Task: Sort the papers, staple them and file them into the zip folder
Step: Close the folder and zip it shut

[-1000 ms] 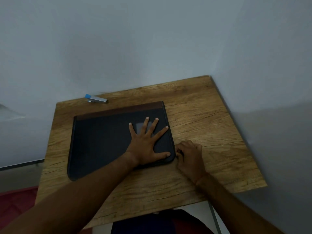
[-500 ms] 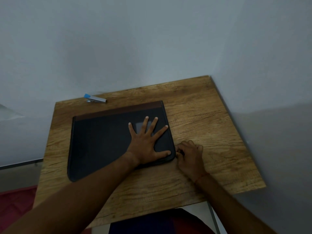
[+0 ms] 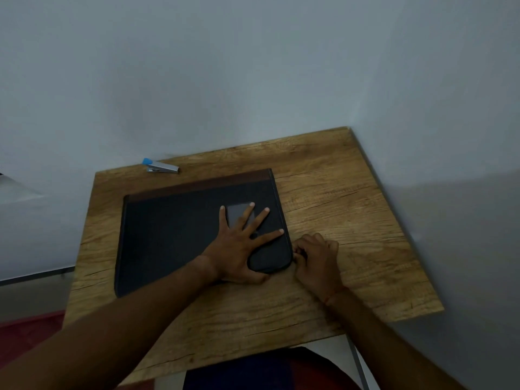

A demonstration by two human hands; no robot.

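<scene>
- While the stapler (image 3: 161,166) sits by the far left corner of the worktop (image 3: 351,206), the zip folder (image 3: 174,235) lies flat across the middle, nearer the left edge.
- Left grip (image 3: 239,249) is pressed palm-down on the zip folder's right half, fingers straight and spread wide.
- Right grip (image 3: 316,260) is curled up against the zip folder's right edge, pinching it there. It's too small to tell if that's the zip pull.

Plain study or office corner, small wood-grain table (image 3: 351,192) sitting tight against bare pale walls (image 3: 253,80), blue-tipped stapler (image 3: 161,167) lying at its far left edge, dark zip folder (image 3: 174,237) lying flat.
</scene>
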